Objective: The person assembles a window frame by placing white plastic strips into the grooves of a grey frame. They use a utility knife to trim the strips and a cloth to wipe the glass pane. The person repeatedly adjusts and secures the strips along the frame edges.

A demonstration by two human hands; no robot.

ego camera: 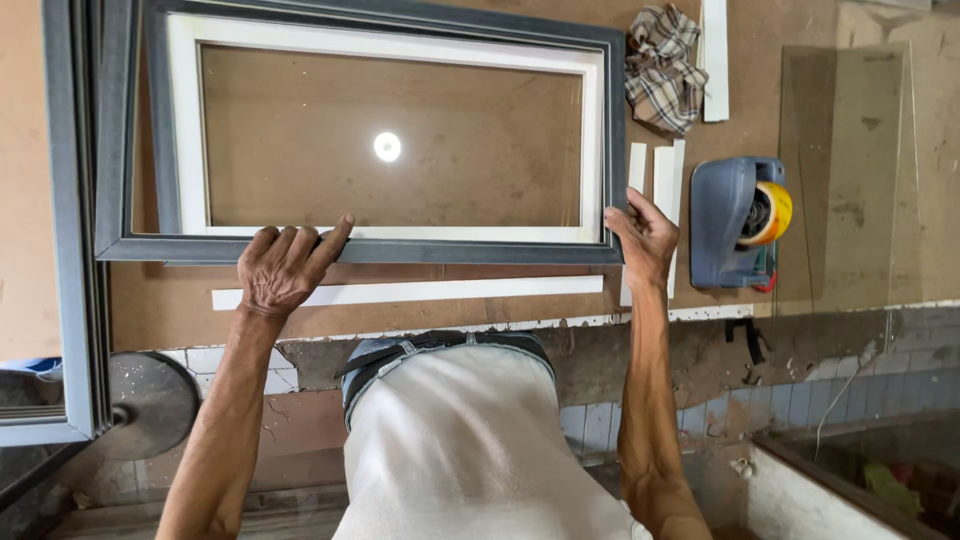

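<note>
Grey picture frame [365, 250] with white inner liner and glass pane, flat on brown workbench [500, 320], near edge toward the body. Left hand [283, 268] on frame's near rail, left of centre; fingers curled over the rail's top, thumb below, gripping it. Right hand [642, 238] at frame's near right corner; fingers closed around the corner's outer edge. Long white strip [420, 292] just below the frame, parallel to near rail. Short white strips [660, 175] just right of the frame. Blue tape dispenser [738, 222] with yellow roll further right. Checked cloth [662, 68] beside frame's far right corner. Loose glass sheet [850, 170] well right of the frame.
</note>
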